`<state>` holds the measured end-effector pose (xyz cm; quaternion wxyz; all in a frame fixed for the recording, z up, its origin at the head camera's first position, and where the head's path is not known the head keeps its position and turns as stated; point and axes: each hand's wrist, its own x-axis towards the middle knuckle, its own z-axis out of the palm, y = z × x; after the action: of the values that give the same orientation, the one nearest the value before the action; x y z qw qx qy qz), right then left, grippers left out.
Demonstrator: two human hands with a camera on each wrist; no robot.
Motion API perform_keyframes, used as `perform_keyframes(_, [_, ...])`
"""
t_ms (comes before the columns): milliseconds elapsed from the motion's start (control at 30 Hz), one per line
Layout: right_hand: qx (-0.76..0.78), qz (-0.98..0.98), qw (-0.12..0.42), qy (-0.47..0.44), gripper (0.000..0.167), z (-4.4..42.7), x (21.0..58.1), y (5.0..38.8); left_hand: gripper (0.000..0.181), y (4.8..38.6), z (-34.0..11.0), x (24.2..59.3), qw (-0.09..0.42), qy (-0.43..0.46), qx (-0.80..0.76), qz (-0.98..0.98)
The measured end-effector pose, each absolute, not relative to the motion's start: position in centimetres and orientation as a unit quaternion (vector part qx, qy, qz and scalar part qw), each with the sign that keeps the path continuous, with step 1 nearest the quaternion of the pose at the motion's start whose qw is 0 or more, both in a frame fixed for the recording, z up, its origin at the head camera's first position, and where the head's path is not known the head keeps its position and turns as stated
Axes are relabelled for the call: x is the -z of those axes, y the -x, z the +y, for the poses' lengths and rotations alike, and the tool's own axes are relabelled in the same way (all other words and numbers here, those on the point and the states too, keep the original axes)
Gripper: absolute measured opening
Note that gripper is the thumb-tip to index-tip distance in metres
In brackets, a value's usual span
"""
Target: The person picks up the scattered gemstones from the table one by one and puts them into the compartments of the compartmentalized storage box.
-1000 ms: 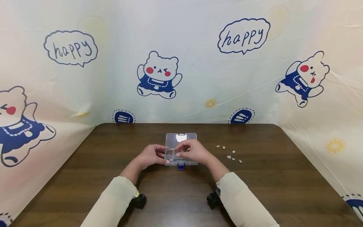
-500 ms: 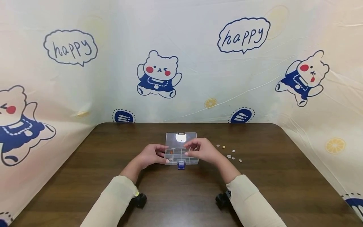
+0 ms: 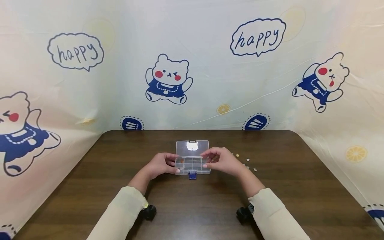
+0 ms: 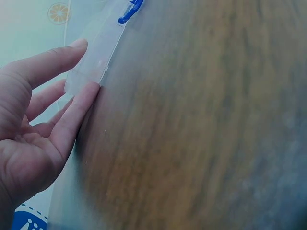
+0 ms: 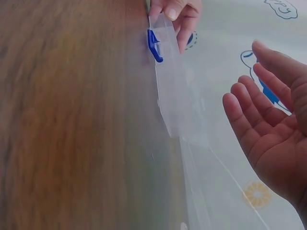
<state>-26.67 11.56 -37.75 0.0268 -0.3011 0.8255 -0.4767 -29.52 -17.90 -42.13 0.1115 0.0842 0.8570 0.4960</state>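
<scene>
A clear plastic compartment box (image 3: 196, 165) stands on the table with its lid (image 3: 183, 146) raised at the back and a blue latch (image 3: 192, 175) at the front. One small orange-brown piece (image 3: 181, 161) shows in a left compartment. My left hand (image 3: 160, 164) holds the box's left end between thumb and fingers. Over the right end, my right hand (image 3: 221, 161) hovers with fingers loosely bent; in the right wrist view its palm (image 5: 276, 148) shows nothing held. Right of it lie several small pebble-like pieces, among them a yellowish one (image 3: 237, 155) and a pale one (image 3: 255, 169), some partly hidden by the hand.
The brown wooden table (image 3: 192, 203) reaches back to a cloth backdrop (image 3: 210, 76) printed with bears and lettering. Dark wrist cameras (image 3: 149, 212) hang under both cuffs, close above the tabletop.
My right hand has moved rightward from the middle of the box to its right end, uncovering the compartments. The left hand has kept its hold, and the box has hardly moved.
</scene>
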Motion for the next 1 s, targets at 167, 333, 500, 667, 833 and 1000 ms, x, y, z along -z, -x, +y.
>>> perform_keyframes(167, [0.46,0.832,0.025,0.308,0.04,12.3,37.8,26.7,0.062,29.5,-18.0,42.3,0.11,-0.086,-0.497,0.857])
perform_keyframes(333, [0.457,0.836,0.017,0.304,0.038,13.2,37.7,26.4,0.061,29.6,-18.0,42.3,0.107,-0.087,-0.501,0.855])
perform_keyframes(500, [0.462,0.839,0.009,0.287,0.036,14.1,37.5,26.1,0.062,29.6,-18.1,42.2,0.111,-0.088,-0.509,0.849])
perform_keyframes(667, [0.458,0.847,-0.001,0.271,0.038,15.1,37.2,25.8,0.063,29.5,-18.1,42.1,0.116,-0.087,-0.508,0.849])
perform_keyframes(833, [0.457,0.846,-0.014,0.273,0.037,16.3,37.1,25.4,0.063,29.6,-18.0,42.1,0.116,-0.084,-0.502,0.853])
perform_keyframes(1000, [0.467,0.841,-0.022,0.274,0.036,17.6,37.2,25.2,0.062,29.5,-17.8,42.1,0.112,-0.081,-0.496,0.857])
